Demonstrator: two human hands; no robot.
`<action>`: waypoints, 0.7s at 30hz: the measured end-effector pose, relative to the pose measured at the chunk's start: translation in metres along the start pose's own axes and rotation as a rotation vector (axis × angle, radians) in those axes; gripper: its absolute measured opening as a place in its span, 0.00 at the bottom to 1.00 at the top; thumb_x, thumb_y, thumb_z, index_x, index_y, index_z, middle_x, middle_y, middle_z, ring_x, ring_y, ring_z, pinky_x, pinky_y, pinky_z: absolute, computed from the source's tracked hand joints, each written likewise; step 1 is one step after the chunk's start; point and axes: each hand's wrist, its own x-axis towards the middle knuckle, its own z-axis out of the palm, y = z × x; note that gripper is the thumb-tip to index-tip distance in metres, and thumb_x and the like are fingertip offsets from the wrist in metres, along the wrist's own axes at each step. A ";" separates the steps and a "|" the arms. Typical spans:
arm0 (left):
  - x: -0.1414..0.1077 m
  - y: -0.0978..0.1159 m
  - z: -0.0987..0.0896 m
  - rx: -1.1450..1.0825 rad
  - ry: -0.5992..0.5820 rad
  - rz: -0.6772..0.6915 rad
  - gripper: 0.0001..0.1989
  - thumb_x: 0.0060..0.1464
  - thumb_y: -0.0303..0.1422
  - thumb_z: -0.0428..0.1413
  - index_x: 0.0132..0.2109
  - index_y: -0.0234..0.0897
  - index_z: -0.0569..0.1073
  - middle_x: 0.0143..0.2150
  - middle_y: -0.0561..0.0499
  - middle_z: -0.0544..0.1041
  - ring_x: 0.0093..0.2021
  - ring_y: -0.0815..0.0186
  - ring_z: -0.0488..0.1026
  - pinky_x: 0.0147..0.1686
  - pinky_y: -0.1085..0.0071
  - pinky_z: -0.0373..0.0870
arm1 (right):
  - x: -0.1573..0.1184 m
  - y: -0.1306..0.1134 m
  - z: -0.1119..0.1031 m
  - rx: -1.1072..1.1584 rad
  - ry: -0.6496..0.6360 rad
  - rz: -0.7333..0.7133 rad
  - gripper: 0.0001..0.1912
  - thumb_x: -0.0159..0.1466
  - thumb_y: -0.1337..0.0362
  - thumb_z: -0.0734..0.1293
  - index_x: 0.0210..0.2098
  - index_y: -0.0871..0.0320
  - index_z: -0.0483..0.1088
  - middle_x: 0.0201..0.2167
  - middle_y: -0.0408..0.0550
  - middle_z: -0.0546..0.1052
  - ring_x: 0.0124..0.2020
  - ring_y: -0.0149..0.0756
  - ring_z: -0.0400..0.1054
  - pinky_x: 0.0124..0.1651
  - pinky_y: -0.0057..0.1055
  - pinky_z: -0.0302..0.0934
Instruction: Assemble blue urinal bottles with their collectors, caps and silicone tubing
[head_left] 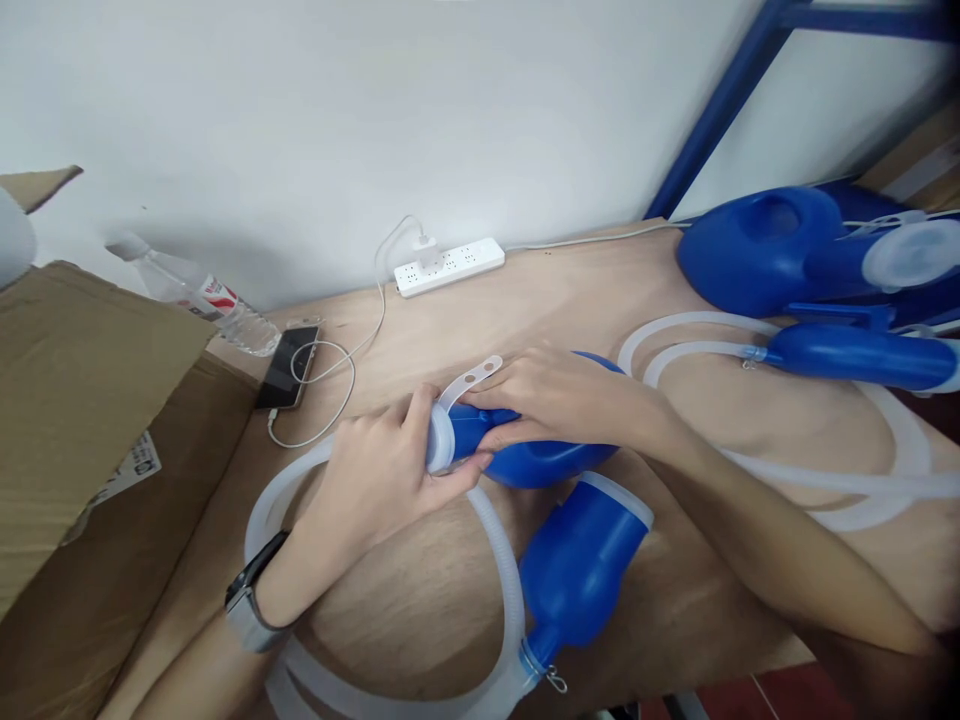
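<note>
A blue plastic urinal bottle lies on the wooden table, partly hidden under my hands. At its neck, my left hand is closed around the white cap, thumb below and fingers over the top. A white strap with holes sticks up from the cap. My right hand grips the bottle's blue neck just to the right of the cap. Nearer to me lies a blue funnel-shaped cup with a white rim. A clip holds its narrow end to a coiled translucent hose.
On the left stand an open cardboard box, a water bottle and a charging phone. A white power strip lies by the wall. At right are another blue urinal bottle, a blue cup and a looped hose.
</note>
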 end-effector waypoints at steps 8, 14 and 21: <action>0.000 -0.011 0.014 -0.030 0.243 0.199 0.34 0.75 0.57 0.40 0.72 0.38 0.58 0.48 0.43 0.83 0.36 0.57 0.84 0.25 0.66 0.65 | -0.002 0.002 -0.001 0.103 0.024 0.105 0.18 0.68 0.49 0.74 0.50 0.54 0.81 0.45 0.49 0.86 0.43 0.45 0.79 0.43 0.34 0.62; 0.002 -0.017 0.020 -0.232 0.282 0.246 0.28 0.74 0.54 0.51 0.70 0.44 0.64 0.54 0.45 0.82 0.43 0.57 0.85 0.34 0.66 0.76 | -0.008 0.015 -0.005 0.540 0.095 0.133 0.26 0.66 0.54 0.76 0.62 0.51 0.77 0.56 0.48 0.85 0.57 0.45 0.79 0.59 0.37 0.67; 0.006 -0.018 0.027 -0.415 0.284 0.259 0.20 0.70 0.47 0.60 0.60 0.41 0.70 0.56 0.44 0.82 0.49 0.53 0.84 0.44 0.61 0.79 | -0.009 0.019 -0.006 0.688 0.121 0.142 0.18 0.72 0.56 0.69 0.56 0.56 0.81 0.52 0.50 0.86 0.53 0.41 0.80 0.55 0.36 0.71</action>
